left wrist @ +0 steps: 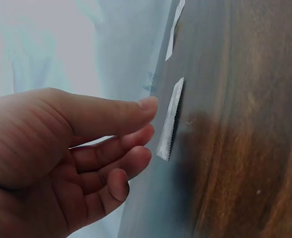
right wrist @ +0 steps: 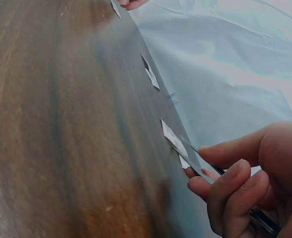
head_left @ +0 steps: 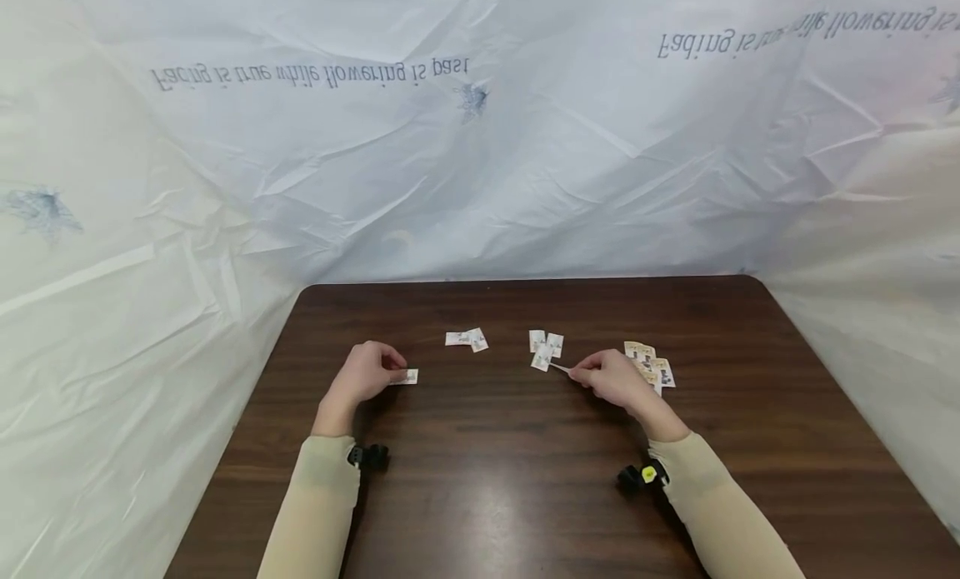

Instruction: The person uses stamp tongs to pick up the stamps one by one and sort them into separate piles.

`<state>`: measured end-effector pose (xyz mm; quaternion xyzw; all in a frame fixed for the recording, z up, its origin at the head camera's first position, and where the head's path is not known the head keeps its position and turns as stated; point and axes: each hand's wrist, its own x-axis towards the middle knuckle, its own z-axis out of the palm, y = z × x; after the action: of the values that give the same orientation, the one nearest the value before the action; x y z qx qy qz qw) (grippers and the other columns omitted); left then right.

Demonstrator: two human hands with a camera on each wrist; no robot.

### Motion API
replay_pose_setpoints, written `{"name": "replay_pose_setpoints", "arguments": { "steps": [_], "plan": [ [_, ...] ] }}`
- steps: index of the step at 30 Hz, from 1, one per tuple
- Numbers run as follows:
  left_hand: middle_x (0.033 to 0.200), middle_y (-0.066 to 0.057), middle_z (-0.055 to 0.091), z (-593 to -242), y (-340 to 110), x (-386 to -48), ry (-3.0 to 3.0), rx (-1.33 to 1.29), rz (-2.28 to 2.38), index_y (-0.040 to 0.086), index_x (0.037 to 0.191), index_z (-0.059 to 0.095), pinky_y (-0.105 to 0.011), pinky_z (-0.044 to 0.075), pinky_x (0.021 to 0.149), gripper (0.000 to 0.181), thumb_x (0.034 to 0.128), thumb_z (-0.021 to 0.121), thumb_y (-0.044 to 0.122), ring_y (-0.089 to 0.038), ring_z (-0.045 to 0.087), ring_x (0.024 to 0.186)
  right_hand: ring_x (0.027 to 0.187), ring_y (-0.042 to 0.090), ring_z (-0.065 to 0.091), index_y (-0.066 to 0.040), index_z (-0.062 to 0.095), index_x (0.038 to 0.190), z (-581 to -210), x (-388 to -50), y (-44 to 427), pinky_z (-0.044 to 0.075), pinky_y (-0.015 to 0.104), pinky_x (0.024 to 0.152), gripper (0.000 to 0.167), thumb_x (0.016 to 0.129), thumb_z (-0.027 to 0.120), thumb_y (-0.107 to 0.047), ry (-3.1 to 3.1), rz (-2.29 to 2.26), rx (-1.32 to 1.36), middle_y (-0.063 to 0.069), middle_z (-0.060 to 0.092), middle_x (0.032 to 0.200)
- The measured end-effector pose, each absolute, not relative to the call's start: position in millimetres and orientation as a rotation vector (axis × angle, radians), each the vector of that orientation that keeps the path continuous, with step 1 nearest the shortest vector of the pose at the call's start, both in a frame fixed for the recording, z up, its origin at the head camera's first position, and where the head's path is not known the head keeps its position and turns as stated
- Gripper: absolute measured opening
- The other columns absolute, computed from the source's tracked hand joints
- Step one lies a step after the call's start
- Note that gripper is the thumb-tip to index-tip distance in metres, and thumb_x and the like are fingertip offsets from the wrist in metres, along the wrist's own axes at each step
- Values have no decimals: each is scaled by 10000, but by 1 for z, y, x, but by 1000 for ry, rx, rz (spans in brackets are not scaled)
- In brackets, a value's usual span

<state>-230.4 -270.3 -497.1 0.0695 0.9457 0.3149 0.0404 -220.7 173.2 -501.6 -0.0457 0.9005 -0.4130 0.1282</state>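
Observation:
My left hand (head_left: 365, 369) hovers at a small white packet (head_left: 407, 376) on the left of the table. In the left wrist view that packet (left wrist: 171, 119) lies just beyond the thumb, and the loosely curled fingers hold nothing. My right hand (head_left: 615, 379) grips metal tweezers (right wrist: 264, 221), whose tips are spread apart. Those tips are at a group of three white packets (head_left: 542, 359); whether they touch one cannot be told. Two more white packets (head_left: 456, 339) lie touching between the hands, farther back.
Several packets with yellowish tops (head_left: 663, 371) lie overlapping beside my right hand. The dark wooden table (head_left: 480, 454) ends at a white printed plastic sheet (head_left: 465, 187) behind it. Similar sheeting hangs on both sides.

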Motion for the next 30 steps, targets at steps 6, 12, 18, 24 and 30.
{"name": "replay_pose_setpoints", "arguments": {
  "steps": [6, 12, 18, 24, 30],
  "plan": [
    [842, -23, 719, -499, -275, -231, 2890, 198, 926, 26, 919, 804, -402, 550, 749, 53, 913, 839, 66, -176, 627, 756, 741, 214, 647, 20, 794, 1142, -490, -216, 178, 525, 369, 651, 328, 1029, 714, -277, 2639, -1115, -151, 80, 722, 900],
    [846, -33, 716, -502, -279, -231, 2880, 148, 917, 38, 894, 808, -403, 549, 741, 46, 934, 816, 60, -191, 623, 758, 748, 190, 649, -5, 806, 1123, -481, -215, 176, 526, 379, 678, 326, 1029, 707, -301, 2738, -1014, -205, 58, 736, 899],
    [862, -44, 725, -503, -280, -230, 2875, 107, 924, 35, 910, 819, -418, 556, 736, 47, 948, 793, 40, -211, 630, 769, 667, 166, 652, -57, 818, 1103, -489, -214, 140, 527, 349, 642, 271, 1017, 736, -301, 2683, -1121, -311, 46, 726, 815],
    [878, -47, 734, -504, -280, -231, 2877, 91, 931, 51, 921, 831, -432, 560, 757, 48, 954, 795, 55, -217, 633, 792, 579, 141, 637, -87, 829, 1061, -499, -217, 84, 540, 320, 586, 204, 1000, 759, -269, 2563, -1198, -449, 26, 709, 756],
    [908, -53, 735, -506, -281, -232, 2870, 86, 948, 47, 944, 826, -457, 561, 805, 53, 967, 778, 45, -226, 644, 829, 590, 141, 648, -121, 833, 1067, -506, -220, 33, 537, 315, 595, 219, 1006, 758, -317, 2464, -1227, -510, 7, 730, 782]
  ]
}}
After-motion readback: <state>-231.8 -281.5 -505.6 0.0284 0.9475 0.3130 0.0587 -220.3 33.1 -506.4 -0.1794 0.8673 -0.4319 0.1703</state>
